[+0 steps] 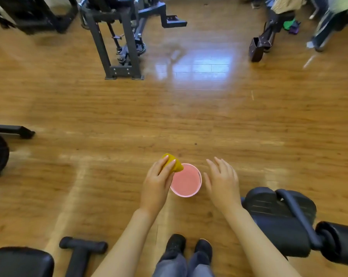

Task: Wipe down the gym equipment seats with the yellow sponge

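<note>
Above our shoes (189, 246), left hand (157, 182) pinches the yellow sponge (172, 161) over the pink bucket (186, 179), right hand (222, 181) splayed beside it; we should squeeze it out well.

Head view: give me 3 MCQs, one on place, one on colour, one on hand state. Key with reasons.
1. Where is the yellow sponge?
A. on the floor
B. in the left hand, at the bucket's rim
C. on a black seat

2. What colour is the bucket?
A. pink
B. blue
C. green

3. How is the right hand?
A. gripping the bucket
B. holding a cloth
C. open, holding nothing

Key: B, the left hand grips the sponge over the rim's left edge; A, rim and inside show pink; C, its fingers are spread beside the bucket.
</note>
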{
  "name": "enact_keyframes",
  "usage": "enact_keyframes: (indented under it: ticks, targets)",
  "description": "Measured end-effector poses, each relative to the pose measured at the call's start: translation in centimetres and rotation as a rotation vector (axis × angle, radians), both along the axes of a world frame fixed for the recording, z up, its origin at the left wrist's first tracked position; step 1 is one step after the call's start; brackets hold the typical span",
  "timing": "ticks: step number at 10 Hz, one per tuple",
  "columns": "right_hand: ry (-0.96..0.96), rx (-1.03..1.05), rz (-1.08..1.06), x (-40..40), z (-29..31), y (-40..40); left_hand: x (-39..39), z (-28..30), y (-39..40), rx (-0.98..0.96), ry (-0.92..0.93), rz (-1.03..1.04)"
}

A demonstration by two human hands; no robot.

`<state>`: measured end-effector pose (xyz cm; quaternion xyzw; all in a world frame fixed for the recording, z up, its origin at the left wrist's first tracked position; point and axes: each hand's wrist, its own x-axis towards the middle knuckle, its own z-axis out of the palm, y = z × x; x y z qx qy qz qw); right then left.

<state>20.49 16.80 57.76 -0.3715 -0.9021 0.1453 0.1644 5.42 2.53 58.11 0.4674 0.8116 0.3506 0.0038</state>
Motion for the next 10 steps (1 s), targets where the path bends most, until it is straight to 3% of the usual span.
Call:
enact_keyframes:
  ticks: [2, 7, 9, 10]
  targets:
    - [-0.021, -0.043, 0.015, 0.5, -7.5, 0.0, -0.3, -8.9, 0.1, -0.011, -0.036, -0.029]
    - [-0.034, -0.096, 0.102, -4.3, -40.3, 1.6, -1.8, -41.8, 4.8, -0.014, -0.064, -0.009]
    - [-0.062, -0.132, 0.116, -4.8, -46.0, 3.1, -1.9, -47.8, 7.1, -0.111, -0.021, -0.018]
    - [-0.079, -0.123, 0.095, -4.1, -43.8, 3.1, -1.7, -45.6, 7.4, -0.235, 0.061, 0.022]
